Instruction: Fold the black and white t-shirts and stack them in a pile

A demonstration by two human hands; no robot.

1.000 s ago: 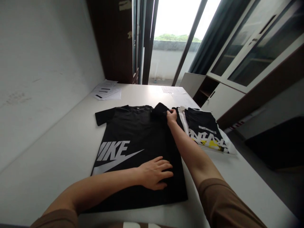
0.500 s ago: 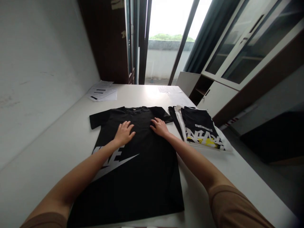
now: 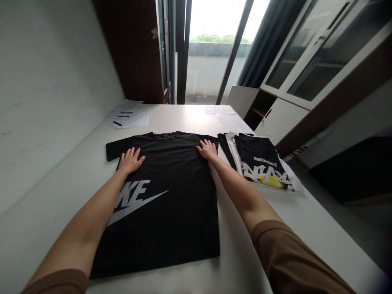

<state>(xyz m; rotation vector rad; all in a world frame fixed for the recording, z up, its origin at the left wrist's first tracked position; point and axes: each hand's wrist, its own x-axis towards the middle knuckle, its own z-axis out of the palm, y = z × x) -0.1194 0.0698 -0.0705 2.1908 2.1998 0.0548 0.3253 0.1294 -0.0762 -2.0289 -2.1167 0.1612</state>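
Note:
A black T-shirt (image 3: pixel 174 208) with a large grey print lies spread flat, its collar at the far side and its hem toward me. My left hand (image 3: pixel 131 160) rests open on the shirt near the left sleeve, fingers spread. On the upper right part of the shirt, beside the right sleeve, my right hand (image 3: pixel 207 150) lies open with its palm down. Neither hand grips the cloth.
Right of the shirt is a stack of folded clothes (image 3: pixel 257 151), black and white. Papers (image 3: pixel 130 116) lie at the far left of the white table (image 3: pixel 165 112), and more papers (image 3: pixel 220 114) at the far right. A wall borders the left side.
My left hand has moved left, from the middle of the chest toward the left sleeve. The shirt has shifted a little left and away from me, and its right sleeve looks flatter.

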